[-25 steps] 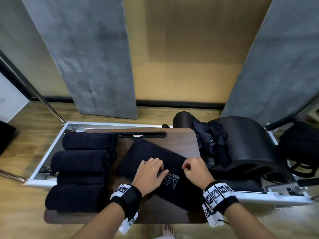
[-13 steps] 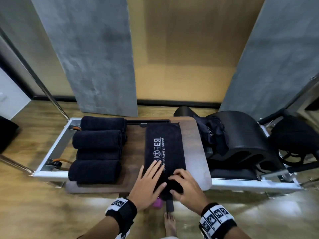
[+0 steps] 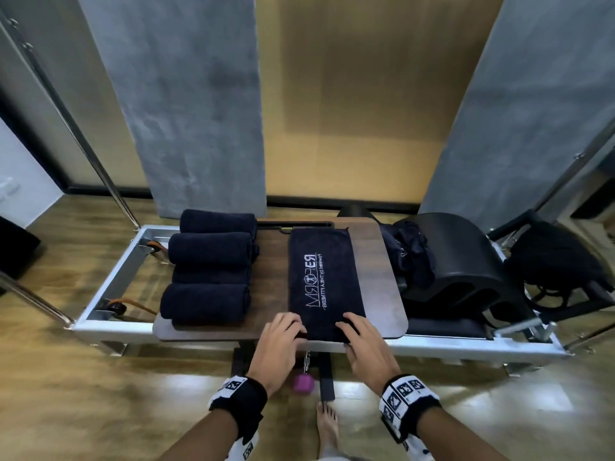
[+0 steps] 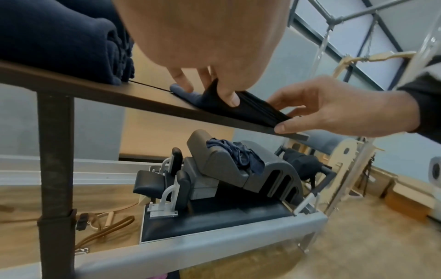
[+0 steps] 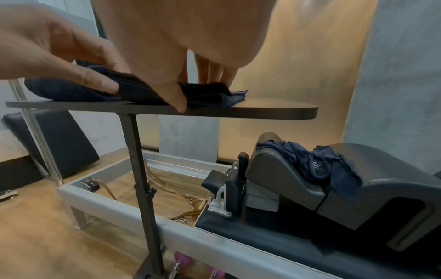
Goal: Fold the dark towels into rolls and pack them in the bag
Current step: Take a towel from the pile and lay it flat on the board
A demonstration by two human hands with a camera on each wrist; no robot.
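Both hands — left hand [image 3: 279,341] and right hand [image 3: 366,344] — pinch the near edge of the towel [image 3: 324,277] in their grip; soft, light, floppy cloth on the surface [image 3: 382,287], likely best rolled from that edge.

I see a dark blue flat towel [image 3: 322,277] with white letters on it. The rolled towels [image 3: 209,274] are dark blue too. The table top [image 3: 382,287] is brown wood. My wrist bands [image 3: 407,399] are black with black-and-white square marks. A little weight [image 3: 303,382] is pink-purple.
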